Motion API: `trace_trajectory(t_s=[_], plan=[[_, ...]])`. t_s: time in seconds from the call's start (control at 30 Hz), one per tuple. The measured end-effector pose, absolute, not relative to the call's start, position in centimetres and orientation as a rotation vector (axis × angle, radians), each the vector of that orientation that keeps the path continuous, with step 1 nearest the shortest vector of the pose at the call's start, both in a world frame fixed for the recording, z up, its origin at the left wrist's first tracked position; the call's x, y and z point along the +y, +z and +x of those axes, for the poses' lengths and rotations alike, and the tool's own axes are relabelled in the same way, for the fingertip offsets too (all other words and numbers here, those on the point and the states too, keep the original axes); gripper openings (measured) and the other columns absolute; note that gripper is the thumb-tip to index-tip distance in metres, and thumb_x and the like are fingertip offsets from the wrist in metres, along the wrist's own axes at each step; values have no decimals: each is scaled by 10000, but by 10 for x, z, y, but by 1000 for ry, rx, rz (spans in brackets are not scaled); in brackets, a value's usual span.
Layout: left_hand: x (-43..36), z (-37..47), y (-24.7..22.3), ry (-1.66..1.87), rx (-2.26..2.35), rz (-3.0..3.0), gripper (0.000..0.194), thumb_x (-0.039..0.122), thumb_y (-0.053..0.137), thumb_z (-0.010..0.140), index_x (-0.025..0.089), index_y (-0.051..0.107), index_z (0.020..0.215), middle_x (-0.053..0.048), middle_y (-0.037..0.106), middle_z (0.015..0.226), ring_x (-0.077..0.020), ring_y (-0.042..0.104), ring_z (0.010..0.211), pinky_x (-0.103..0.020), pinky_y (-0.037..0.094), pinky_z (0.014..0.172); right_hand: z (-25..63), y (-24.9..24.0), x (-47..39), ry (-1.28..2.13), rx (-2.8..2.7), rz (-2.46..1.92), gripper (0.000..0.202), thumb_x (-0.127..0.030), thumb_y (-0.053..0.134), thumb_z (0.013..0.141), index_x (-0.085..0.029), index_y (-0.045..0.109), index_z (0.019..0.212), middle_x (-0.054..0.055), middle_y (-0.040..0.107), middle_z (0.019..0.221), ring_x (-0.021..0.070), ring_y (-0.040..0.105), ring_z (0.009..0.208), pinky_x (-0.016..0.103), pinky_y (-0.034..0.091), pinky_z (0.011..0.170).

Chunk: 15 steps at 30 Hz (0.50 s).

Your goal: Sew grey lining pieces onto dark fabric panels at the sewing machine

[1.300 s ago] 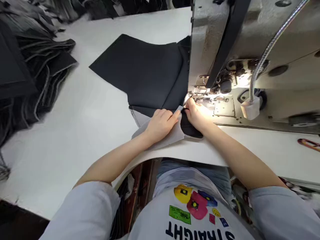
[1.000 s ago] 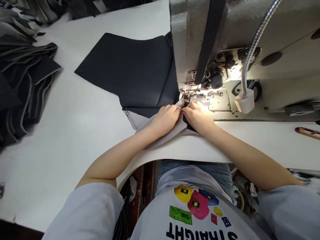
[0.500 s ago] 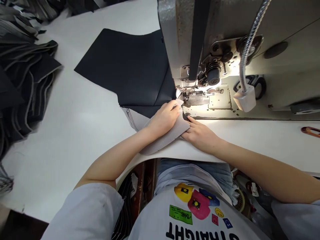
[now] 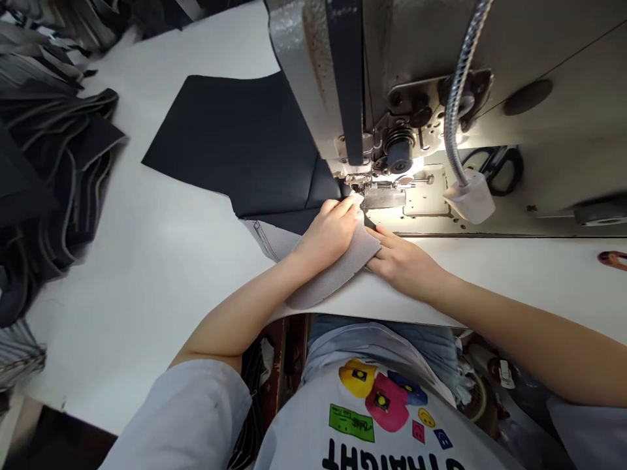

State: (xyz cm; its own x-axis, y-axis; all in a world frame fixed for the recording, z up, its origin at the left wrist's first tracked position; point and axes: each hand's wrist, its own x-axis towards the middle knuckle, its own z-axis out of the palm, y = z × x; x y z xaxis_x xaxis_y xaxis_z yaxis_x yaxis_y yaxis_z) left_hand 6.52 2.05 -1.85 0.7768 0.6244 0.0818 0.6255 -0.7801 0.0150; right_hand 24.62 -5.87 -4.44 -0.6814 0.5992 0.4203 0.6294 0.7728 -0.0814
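Note:
A dark fabric panel (image 4: 249, 143) with a grey underside lies flat on the white table, its right end under the needle area of the sewing machine (image 4: 360, 183). Its grey folded-back part (image 4: 337, 277) hangs toward my body. With fingers bent, my left hand (image 4: 328, 232) grips the fabric close to the presser foot. My right hand (image 4: 404, 264) holds the fabric's right edge, fingertips partly hidden by the cloth. A small white piece (image 4: 359, 197) shows at the left fingertips; I cannot tell what it is.
Stacked dark fabric pieces (image 4: 59, 176) fill the table's left side. Black-handled scissors (image 4: 502, 170) lie on the machine bed behind a lamp (image 4: 470, 196) on a flexible metal neck. An orange-handled tool (image 4: 612, 259) rests at the right.
The camera view has turned slightly. Both hands and the grey fabric appear a little farther right in the picture, still at the presser foot with the same hold.

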Motion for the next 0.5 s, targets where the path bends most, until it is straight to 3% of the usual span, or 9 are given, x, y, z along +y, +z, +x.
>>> trace_trajectory(t_s=[0.1,0.27,0.5], plan=[[18,70,-18,-113,-1080,-2911,314,128,359,987,100,655,1088,-150,619,1283,-236,557,1164,-345,448,955,246,-44,-62,-124,-2528,-954,289,-45,458,943,-139,717,857,106,708,918,268,601,1168,460,473,1075],[13,82,-16,-16,-1267,-2857,312,135,344,994,84,636,1091,-163,613,1252,-263,567,1086,-377,439,951,245,-42,-62,-19,-2554,-963,319,-31,439,940,-165,694,802,66,664,775,202,618,877,457,436,1085],[10,93,-12,-1,-1522,-2847,318,173,350,1000,90,621,1147,-162,576,1308,-276,552,1101,-407,442,993,247,-38,-62,-4,-2573,-992,288,-42,473,916,-178,684,775,74,658,791,226,572,856,403,491,924]])
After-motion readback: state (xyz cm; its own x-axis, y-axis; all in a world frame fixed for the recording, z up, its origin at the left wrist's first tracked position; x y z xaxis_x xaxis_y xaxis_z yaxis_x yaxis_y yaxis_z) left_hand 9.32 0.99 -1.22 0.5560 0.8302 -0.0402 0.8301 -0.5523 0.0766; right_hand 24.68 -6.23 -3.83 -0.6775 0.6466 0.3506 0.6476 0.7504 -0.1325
